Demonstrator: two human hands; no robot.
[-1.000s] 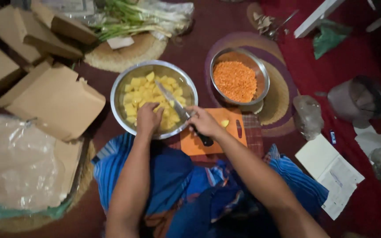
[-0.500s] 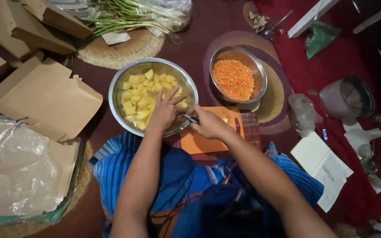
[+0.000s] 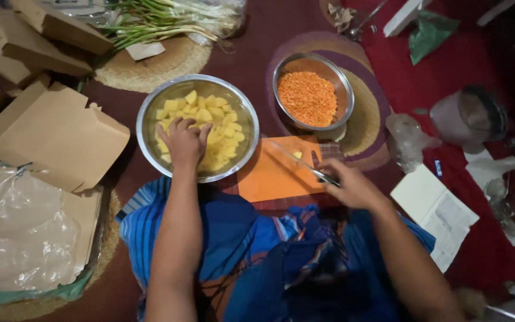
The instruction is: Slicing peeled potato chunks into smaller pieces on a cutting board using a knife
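The head view looks down on a steel bowl (image 3: 150, 113) full of pale yellow cubed chunks (image 3: 213, 128), resting on the dark red floor just in front of the person's lap. The left hand (image 3: 184, 142) lies in the bowl with fingers spread and dipping among the cubes, pinching nothing that shows. The chunks look firm, wet-cut and likely slippery, so they seem better scooped in a cupped palm than pinched one by one; the thin bowl probably slides easily and is best gripped at its rim. Just right of the bowl sits an orange cutting board (image 3: 272, 176), stiff and flat, with one small yellow piece (image 3: 297, 154) on it. The right hand (image 3: 350, 186) is closed around the handle of a knife (image 3: 296, 157), whose blade lies across the board. Beyond the board a smaller steel bowl holds orange lentils (image 3: 307, 97) on a woven mat (image 3: 368, 113). Green stalks (image 3: 150, 21) lie farther away, cardboard boxes (image 3: 55, 137) to the left, and an open booklet (image 3: 436, 211) to the right.
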